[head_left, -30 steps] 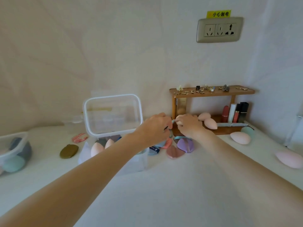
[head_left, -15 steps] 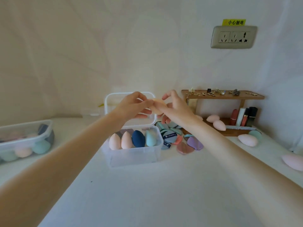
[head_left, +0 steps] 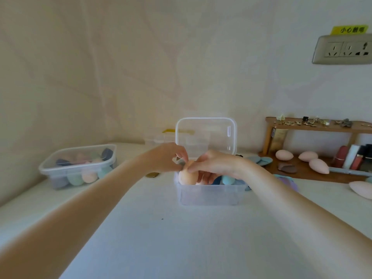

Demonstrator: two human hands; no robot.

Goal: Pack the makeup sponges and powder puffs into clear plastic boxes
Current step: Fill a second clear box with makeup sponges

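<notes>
Both hands meet over the left end of the open clear box (head_left: 209,195), which stands mid-table (head_left: 181,238) with its lid (head_left: 205,135) raised upright behind it. The right hand (head_left: 215,165) pinches the narrow top of a peach sponge (head_left: 187,177) between thumb and forefinger; its other fingers curl down into the box. The left hand (head_left: 167,158) has its fingertips bunched at the same top end of the sponge, touching it, and appears to pinch it too. The sponge stands upright, its rounded base inside the box against the left wall, its upper half above the rim. Further right in the same box, a teal sponge (head_left: 227,179) and something dark blue show behind the right hand; the rest of the contents are hidden.

At far left sits a 2nd clear box (head_left: 78,168), lid closed, holding several sponges in mixed colours. On the right, a wooden shelf (head_left: 314,125) carries small trinkets on its top board and 3 pink sponges (head_left: 319,166) plus lipstick-like tubes on its lower board. Flat powder puffs (head_left: 259,160) in blue lie between the shelf and the open box. A wall socket (head_left: 344,49) is mounted at upper right.
</notes>
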